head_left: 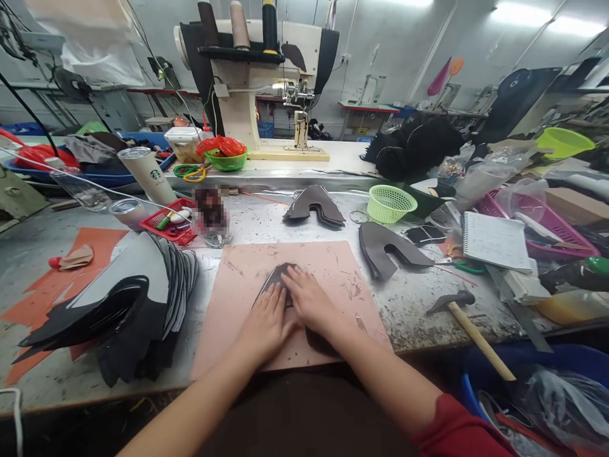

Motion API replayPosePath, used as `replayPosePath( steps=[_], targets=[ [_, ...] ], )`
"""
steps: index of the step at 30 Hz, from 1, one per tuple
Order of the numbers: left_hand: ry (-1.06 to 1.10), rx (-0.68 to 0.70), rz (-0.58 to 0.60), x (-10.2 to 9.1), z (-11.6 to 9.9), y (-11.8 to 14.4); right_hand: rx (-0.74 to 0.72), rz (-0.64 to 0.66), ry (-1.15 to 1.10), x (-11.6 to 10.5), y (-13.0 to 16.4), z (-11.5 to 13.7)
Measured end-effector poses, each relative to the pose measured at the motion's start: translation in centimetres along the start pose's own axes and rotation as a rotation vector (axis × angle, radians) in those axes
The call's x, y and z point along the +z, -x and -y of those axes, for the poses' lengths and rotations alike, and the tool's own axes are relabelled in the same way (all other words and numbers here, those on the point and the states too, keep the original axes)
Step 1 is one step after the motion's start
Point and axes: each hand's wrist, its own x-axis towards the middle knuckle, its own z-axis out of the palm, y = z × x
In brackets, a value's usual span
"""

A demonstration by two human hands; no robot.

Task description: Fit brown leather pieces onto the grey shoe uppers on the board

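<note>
**Both palms flat on a dark shoe-upper piece at the cutting mat**

Head view: at lower centre of the frame, the left hand and right hand lie side by side, fingers spread and pressed flat rather than closed round anything. Beneath them sits a dark leather upper piece, only its pointed top edge showing past the fingertips; the flat palms seem to be there to hold or smooth it against the surface. It rests on a pink work mat, scuffed and marked, which lies square to the bench edge just in front of the person.

In the lower left, a fanned stack of dark cut pieces sits within reach of the left hand. Above the mat, at centre, lies a small pile of V-shaped uppers, and to the right of the mat another V-shaped pile. A hammer lies at the right with its handle overhanging the bench edge, near a spiral notebook. A green basket stands just above the right pile. At top centre stands a post-bed sewing machine with thread cones on top; a paper coffee cup leans at upper left.
</note>
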Motion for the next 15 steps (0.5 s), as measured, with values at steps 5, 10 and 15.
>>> replayPosePath(
  steps=[5,10,15],
  targets=[
    [-0.065,0.024,-0.022,1.8,0.4,0.8,-0.001,0.035,0.048,1.5,1.7,0.4],
    [-0.029,0.039,0.039,1.0,0.4,3.3,0.055,0.099,0.051,1.0,1.2,1.0],
    [0.401,0.245,0.430,-4.6,3.1,6.8,0.097,0.145,-0.158,-1.3,0.7,-0.4]
  ],
)
